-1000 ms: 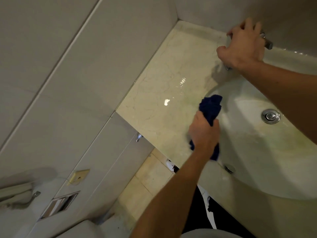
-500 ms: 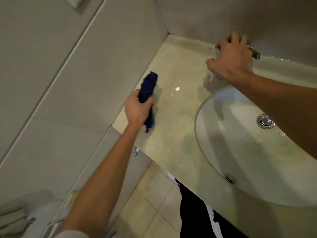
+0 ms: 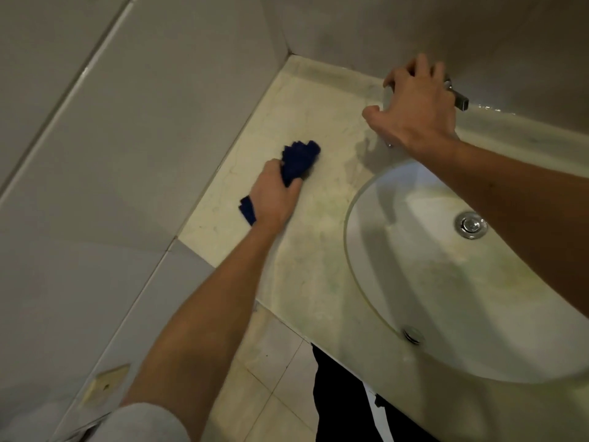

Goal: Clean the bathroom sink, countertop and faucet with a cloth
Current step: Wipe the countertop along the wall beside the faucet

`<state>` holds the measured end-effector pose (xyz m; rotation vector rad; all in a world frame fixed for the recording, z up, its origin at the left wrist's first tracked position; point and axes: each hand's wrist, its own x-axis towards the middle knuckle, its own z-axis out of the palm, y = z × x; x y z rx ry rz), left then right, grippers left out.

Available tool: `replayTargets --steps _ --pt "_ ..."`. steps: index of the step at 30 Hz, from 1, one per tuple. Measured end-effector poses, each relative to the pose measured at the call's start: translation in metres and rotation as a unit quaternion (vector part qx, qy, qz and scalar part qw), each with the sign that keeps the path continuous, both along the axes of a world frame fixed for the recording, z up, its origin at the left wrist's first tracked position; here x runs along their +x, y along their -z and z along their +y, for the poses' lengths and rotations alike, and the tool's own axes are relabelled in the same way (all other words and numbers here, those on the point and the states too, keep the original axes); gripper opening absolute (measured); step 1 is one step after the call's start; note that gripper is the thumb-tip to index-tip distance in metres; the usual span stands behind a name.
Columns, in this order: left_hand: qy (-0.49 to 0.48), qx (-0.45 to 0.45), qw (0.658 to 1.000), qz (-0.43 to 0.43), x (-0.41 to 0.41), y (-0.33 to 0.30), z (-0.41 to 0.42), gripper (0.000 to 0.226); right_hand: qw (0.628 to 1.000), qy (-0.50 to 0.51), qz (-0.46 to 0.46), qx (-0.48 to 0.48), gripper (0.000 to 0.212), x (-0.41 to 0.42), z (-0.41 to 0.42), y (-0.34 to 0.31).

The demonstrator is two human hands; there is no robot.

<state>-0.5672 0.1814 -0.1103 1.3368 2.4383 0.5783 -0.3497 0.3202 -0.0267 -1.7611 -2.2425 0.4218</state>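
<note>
**Two hands busy, one cloth wiping**

Nearest, the left hand (image 3: 274,199) grips the bunched blue cloth (image 3: 298,161) against the countertop (image 3: 318,282), beside the sink (image 3: 446,298). A loose bunch could skip patches. Farther back, the right hand (image 3: 414,106) curls over the faucet (image 3: 459,98); wet metal might slip.

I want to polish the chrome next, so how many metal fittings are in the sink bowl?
2: the drain stopper at the basin's bottom, and a small overflow fitting on the near wall by the front rim. The right arm may hide others.
</note>
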Motion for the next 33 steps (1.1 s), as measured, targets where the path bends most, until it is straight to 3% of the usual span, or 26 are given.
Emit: replayTargets --steps 4,8,12,15,19,24,29,33 --pt "0.063 -0.014 0.996 -0.065 0.087 -0.002 -0.013 0.04 1.0 -0.001 0.0 -0.006 0.058 0.001 -0.002 -0.002" --pt "0.141 -0.069 0.979 -0.133 0.141 -0.016 -0.026 0.025 1.0 0.007 0.022 -0.015 0.054 0.001 -0.003 -0.006" --pt "0.193 -0.08 0.964 -0.166 0.131 -0.026 -0.034 0.024 0.999 0.008 0.026 -0.019 0.054 0.002 -0.004 -0.007" --pt "0.19 -0.039 0.962 -0.192 0.092 -0.042 -0.023 0.028 0.999 0.011 0.028 -0.018 0.054 0.002 -0.003 -0.007" --pt "0.229 0.005 0.968 -0.101 0.027 -0.066 0.028 0.038 0.999 0.022 0.037 -0.008 0.05 0.002 -0.002 -0.004" --pt "0.312 0.037 0.949 0.025 -0.032 -0.062 0.135 0.035 0.999 0.032 0.037 -0.005 0.047 0.0 0.001 -0.001" --pt "0.407 0.064 0.907 0.084 -0.034 -0.025 0.231 0.035 0.998 0.047 0.036 0.001 0.045 -0.001 0.002 0.004" --pt "0.441 0.041 0.888 0.121 -0.011 0.004 0.256 0.042 0.998 0.056 0.027 0.0 0.046 -0.001 0.004 0.006"
